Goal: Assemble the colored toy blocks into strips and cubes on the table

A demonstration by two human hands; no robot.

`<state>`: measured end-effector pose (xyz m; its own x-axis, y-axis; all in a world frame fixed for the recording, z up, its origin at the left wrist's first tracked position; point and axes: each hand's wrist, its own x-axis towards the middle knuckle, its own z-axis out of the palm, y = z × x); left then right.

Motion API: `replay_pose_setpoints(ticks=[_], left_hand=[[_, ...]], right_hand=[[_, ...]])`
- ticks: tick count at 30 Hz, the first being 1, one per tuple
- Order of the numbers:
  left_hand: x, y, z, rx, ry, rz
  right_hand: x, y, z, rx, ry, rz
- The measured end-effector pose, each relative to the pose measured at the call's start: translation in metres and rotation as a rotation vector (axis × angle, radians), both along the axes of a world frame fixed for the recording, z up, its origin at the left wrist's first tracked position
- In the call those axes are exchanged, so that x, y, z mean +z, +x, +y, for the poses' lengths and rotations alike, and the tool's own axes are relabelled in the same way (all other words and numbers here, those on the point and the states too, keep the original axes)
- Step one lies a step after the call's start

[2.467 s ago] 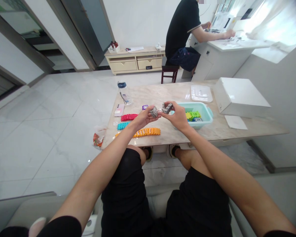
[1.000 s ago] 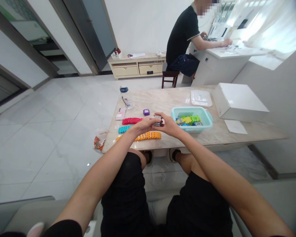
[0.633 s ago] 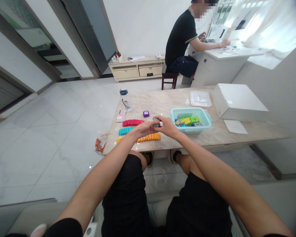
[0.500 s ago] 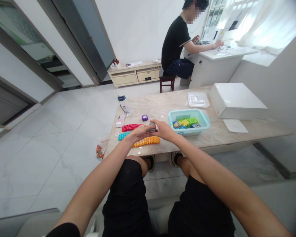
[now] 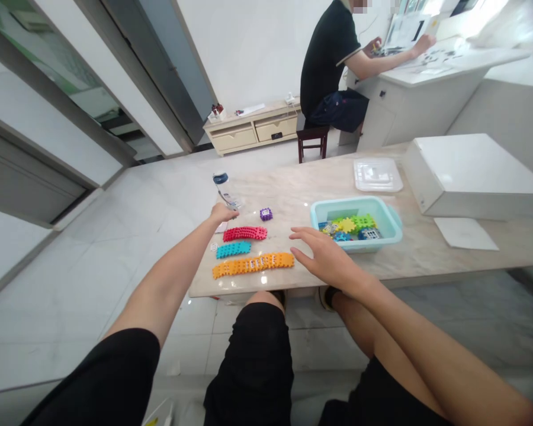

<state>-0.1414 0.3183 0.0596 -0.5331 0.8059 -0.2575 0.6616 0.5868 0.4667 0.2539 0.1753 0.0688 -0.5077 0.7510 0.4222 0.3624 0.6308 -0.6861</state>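
Observation:
My left hand (image 5: 223, 213) reaches to the far left of the table. Its fingers are closed on a small grey piece (image 5: 233, 208), partly hidden, right beside the foot of a clear bottle (image 5: 230, 195) with a blue lid. My right hand (image 5: 322, 251) hovers with fingers apart and nothing in them, just left of the light-green bin (image 5: 388, 238). In the bin lie green, yellow and blue toy building blocks (image 5: 347, 225). Between my hands are rows of joined blocks: red (image 5: 245, 234), turquoise (image 5: 233, 249) and orange (image 5: 253, 264). A single purple block (image 5: 265, 214) sits behind them.
A clear plastic lid (image 5: 377, 174), a large white box (image 5: 484, 171) and a white sheet (image 5: 466, 234) occupy the table's right side. Beyond the table, another person (image 5: 331, 62) sits on a dark stool (image 5: 312, 142) at a white desk (image 5: 408, 100).
My hands, together on the grey piece before, have parted. The left has carried it left to the bottle; the right has opened and moved right toward the bin. The view has shifted slightly.

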Motion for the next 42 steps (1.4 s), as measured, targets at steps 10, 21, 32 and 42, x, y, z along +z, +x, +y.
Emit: replay_pose_setpoints(ticks=[10,21,32,42], left_hand=[[-0.071,-0.019,0.037,-0.17,-0.116,0.319],[-0.062,-0.012,0.026,-0.236,-0.139,0.247],[-0.049,0.001,0.008,-0.244,-0.063,-0.023],[-0.038,0.023,0.009,-0.482,0.072,0.093]], right_hand=[[0.017,0.007,-0.008,0.141,-0.066,-0.006],[0.012,0.004,0.013,0.127,-0.094,-0.028],[0.002,-0.003,0.019,0.106,-0.121,-0.02],[0.011,-0.012,0.029,0.0,-0.096,-0.015]])
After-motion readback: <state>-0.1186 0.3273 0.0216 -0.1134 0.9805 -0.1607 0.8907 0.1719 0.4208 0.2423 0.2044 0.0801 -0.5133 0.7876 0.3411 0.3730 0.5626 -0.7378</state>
